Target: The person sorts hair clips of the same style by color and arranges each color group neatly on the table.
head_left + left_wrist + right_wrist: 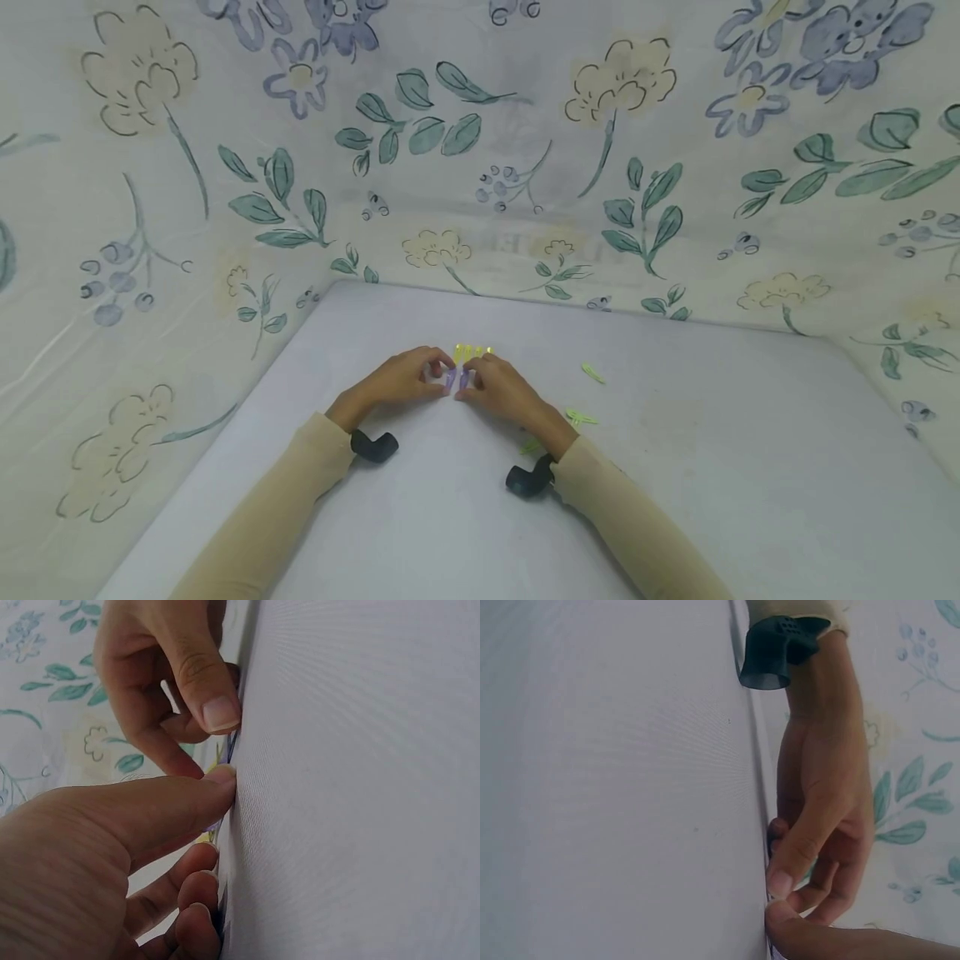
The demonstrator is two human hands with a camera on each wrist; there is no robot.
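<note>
Thumb and forefinger of my left hand (405,377) pinch a slim purple hair clip (450,380) at its two ends, low on the white table. Beside it, my right hand (508,392) holds a second purple hair clip (464,380) the same way. The two clips stand upright in the head view, side by side with a narrow gap. Just beyond the fingertips lies a row of several yellow hair clips (468,352), partly covered by the right hand. In the left wrist view the left thumb (202,796) nearly meets the right fingers, and the clips show only edge-on.
Right of the right hand lie light green hair clips: one farther back (592,373), a small group (581,417) near the wrist, another (531,447) beside the sleeve. Black wrist cameras (375,447) hang under both wrists. A flower-patterned cloth (525,208) rises behind the white table (712,467).
</note>
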